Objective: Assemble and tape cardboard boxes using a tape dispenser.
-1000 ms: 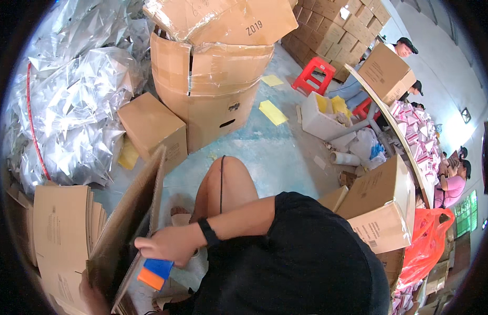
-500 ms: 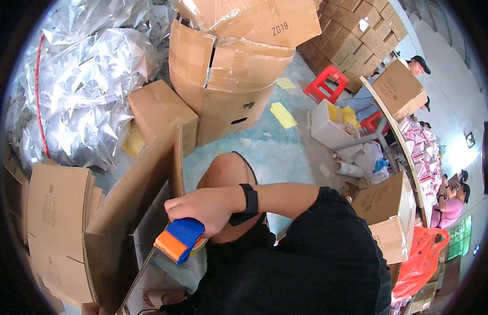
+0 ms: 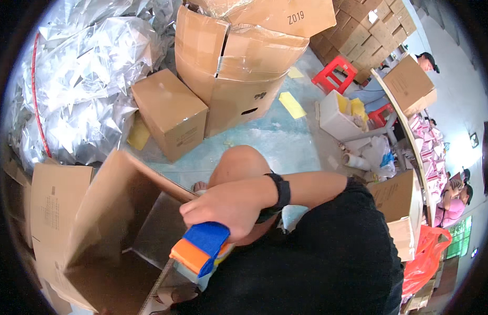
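My right hand (image 3: 223,210), a black band on its wrist, is closed round a blue and orange tape dispenser (image 3: 199,249). The dispenser hangs beside an open cardboard box (image 3: 118,205), close to the box's near right edge. I look down into the box; its brown inner walls and part of its floor show, and no contents can be made out. My left hand does not show in the picture. My bent knee (image 3: 244,163) is just beyond the right hand.
Flattened cartons (image 3: 57,210) stand left of the box. Silvery plastic bags (image 3: 97,68) pile up behind. Ahead are a closed carton (image 3: 170,113) and a large taped carton (image 3: 249,79). To the right are a red stool (image 3: 336,76), a white bin (image 3: 336,118) and a table (image 3: 412,142) with people beside it.
The open box has swung and tipped so more of its inside shows. My right hand has moved right with the tape dispenser. My left hand has left the lower edge of the view.
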Action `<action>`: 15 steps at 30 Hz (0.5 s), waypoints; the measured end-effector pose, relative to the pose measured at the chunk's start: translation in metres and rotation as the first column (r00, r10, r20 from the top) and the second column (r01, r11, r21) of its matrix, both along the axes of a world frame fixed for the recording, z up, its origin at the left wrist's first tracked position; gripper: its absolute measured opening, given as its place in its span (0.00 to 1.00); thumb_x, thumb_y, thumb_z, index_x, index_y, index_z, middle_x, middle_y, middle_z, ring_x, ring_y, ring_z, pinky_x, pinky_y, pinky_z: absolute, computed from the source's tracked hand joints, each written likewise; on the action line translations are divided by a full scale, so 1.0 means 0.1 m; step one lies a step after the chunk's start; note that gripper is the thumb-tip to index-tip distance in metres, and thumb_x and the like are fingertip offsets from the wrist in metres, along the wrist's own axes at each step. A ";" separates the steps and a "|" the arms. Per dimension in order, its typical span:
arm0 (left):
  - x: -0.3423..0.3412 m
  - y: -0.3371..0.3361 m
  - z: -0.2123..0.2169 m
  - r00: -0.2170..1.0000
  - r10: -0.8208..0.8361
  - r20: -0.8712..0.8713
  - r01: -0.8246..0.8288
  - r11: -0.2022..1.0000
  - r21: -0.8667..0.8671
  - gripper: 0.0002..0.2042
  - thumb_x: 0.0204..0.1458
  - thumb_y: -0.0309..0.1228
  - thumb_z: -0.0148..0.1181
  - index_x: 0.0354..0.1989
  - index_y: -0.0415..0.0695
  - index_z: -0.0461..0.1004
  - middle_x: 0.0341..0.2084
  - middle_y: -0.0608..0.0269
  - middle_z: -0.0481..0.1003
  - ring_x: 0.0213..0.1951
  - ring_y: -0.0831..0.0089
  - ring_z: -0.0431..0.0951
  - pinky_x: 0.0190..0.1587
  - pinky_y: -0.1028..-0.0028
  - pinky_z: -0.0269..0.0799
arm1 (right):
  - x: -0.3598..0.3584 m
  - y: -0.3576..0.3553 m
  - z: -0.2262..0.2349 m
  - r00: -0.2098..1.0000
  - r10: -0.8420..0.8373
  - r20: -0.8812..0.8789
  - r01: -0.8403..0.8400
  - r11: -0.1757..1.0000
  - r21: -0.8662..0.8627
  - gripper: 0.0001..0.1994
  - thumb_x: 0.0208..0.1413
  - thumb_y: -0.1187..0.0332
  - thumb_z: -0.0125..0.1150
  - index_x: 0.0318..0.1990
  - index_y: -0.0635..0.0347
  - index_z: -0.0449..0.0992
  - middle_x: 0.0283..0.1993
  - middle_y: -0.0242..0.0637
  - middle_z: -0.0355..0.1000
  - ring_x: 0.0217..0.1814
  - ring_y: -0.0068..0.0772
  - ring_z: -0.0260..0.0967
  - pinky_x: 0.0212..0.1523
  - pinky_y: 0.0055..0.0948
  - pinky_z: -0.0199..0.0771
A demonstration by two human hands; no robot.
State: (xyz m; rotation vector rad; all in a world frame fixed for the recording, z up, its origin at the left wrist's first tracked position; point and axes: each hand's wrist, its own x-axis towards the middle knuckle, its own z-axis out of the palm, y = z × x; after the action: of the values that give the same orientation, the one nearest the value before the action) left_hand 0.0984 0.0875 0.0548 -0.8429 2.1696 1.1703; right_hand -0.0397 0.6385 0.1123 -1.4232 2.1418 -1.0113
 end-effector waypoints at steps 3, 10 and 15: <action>0.08 -0.15 0.12 0.989 -0.138 -0.049 0.139 0.990 0.023 0.24 0.62 0.51 0.60 0.50 0.39 0.70 0.29 0.56 0.77 0.24 0.66 0.73 0.25 0.68 0.69 | -0.03 0.05 -0.07 0.992 0.051 0.116 -0.058 0.997 0.056 0.25 0.35 0.69 0.75 0.41 0.64 0.69 0.43 0.45 0.65 0.46 0.54 0.69 0.44 0.44 0.72; -0.12 -0.27 -0.21 0.546 -0.756 -0.363 0.785 0.612 -0.093 0.25 0.62 0.52 0.59 0.53 0.41 0.70 0.22 0.56 0.77 0.23 0.69 0.73 0.24 0.71 0.68 | -0.43 0.03 0.04 0.917 -0.016 0.398 -0.080 0.971 0.224 0.25 0.33 0.70 0.72 0.44 0.63 0.73 0.41 0.45 0.72 0.44 0.49 0.73 0.45 0.39 0.71; -0.45 -0.46 -0.34 0.898 -0.291 0.331 0.248 0.954 0.166 0.39 0.65 0.55 0.53 0.76 0.42 0.52 0.32 0.49 0.80 0.33 0.67 0.78 0.29 0.69 0.71 | -1.09 0.09 0.19 0.831 -0.133 0.541 0.096 0.991 0.097 0.26 0.40 0.68 0.74 0.50 0.65 0.75 0.42 0.35 0.77 0.44 0.30 0.73 0.43 0.33 0.73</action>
State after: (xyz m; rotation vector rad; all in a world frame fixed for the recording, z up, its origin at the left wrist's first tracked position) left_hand 0.0532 0.0411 0.0205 -0.6185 1.8317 0.9186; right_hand -0.1489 0.6480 0.1312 -0.8366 1.8194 -1.2033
